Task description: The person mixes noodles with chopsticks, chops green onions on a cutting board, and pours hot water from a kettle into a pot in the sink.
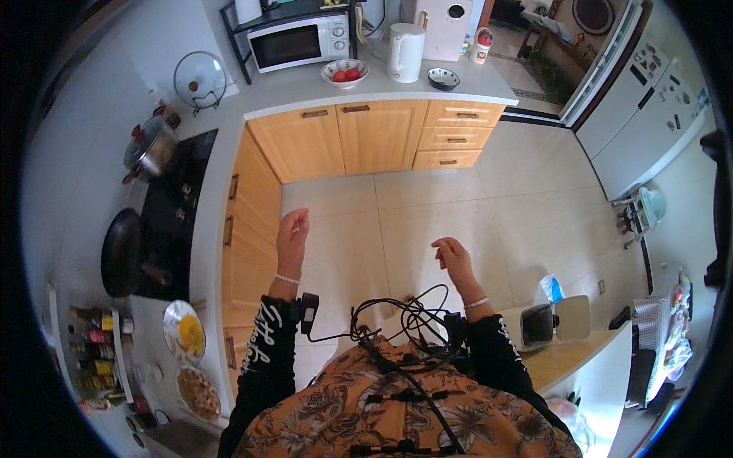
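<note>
My left hand (293,240) is held out in the air above the floor, beside the wooden lower cabinets, with its fingers curled and nothing seen in it. Over the floor tiles on the other side, my right hand (453,260) hangs with bent fingers and also appears to hold nothing. A white bead bracelet circles each wrist. Black cables (395,312) loop in front of my chest, between the forearms. To the left, a frying pan (122,252) and a lidded steel pot (156,150) stand at the black cooktop (177,212).
Plates with yellow food (192,335) and brownish food (197,394) lie on the left counter near a spice rack (100,358). Ahead are a microwave (286,48), a bowl of red fruit (345,73), a white kettle (406,54) and an empty-looking bowl (443,79). A refrigerator (641,120) stands right.
</note>
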The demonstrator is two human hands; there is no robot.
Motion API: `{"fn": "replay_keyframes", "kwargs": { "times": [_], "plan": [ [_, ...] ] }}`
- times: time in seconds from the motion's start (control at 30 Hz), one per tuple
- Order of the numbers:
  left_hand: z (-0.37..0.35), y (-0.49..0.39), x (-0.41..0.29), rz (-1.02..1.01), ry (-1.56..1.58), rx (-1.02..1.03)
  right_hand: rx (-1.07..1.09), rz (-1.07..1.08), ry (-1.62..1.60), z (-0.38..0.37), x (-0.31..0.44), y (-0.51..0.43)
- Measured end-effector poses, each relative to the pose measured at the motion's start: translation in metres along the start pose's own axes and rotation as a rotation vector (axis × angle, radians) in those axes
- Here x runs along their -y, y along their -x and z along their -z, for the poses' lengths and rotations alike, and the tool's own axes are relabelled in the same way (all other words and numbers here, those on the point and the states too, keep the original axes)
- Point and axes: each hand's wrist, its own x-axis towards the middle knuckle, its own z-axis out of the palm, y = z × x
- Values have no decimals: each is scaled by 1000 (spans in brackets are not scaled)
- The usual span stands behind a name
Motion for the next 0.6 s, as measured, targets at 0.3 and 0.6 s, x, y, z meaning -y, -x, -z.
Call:
{"fn": "replay_keyframes", "kwargs": {
  "times": [0.3,0.6],
  "plan": [
    [-168,-254,24,32,30,62,-79,-39,-178,80,10,-240],
    [-293,-464,66,102,158,49,-10,-44,-164,124,69,-430]
  ]
}}
